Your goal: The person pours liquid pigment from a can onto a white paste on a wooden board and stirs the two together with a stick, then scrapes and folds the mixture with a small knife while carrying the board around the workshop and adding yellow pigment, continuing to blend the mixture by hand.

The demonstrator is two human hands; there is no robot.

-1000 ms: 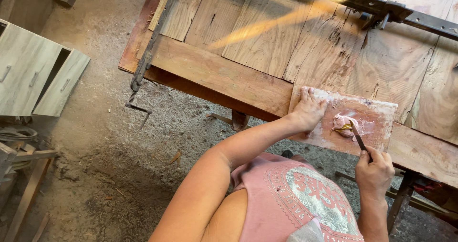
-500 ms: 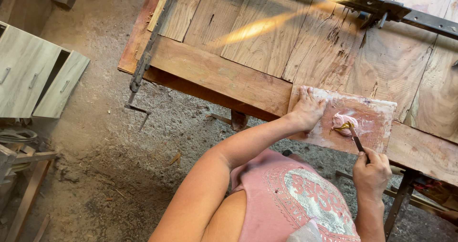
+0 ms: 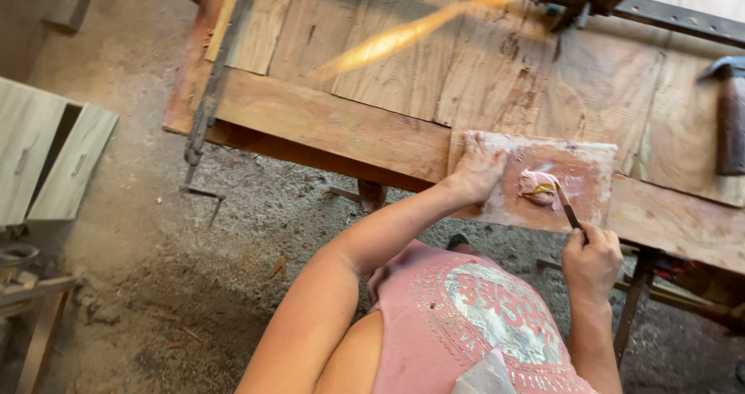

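Left hand [image 3: 477,169] flat on small board [image 3: 590,169], tabletop [image 3: 349,122] edge. Right hand [image 3: 591,260] grips knife [image 3: 565,205], tip in putty [image 3: 535,184]. Hammer [image 3: 729,122] at 3 o'clock.

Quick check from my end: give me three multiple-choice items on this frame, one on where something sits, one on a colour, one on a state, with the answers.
1. Where does the left hand rest?
A. flat on the left end of the small board
B. on the hammer
C. on the floor

2. What colour is the lump of putty on the small board?
A. bright green
B. pinkish
C. black

3. How is the putty knife held?
A. lying loose on the floor
B. gripped in the right hand with its tip at the putty
C. clamped under the long metal clamp bar

Answers:
1 A: the palm and fingers press down on the board's left end, on the wooden workbench.
2 B: the lump is pale pink against the reddish board.
3 B: the right hand's fingers are closed around the handle, blade pointing into the lump.
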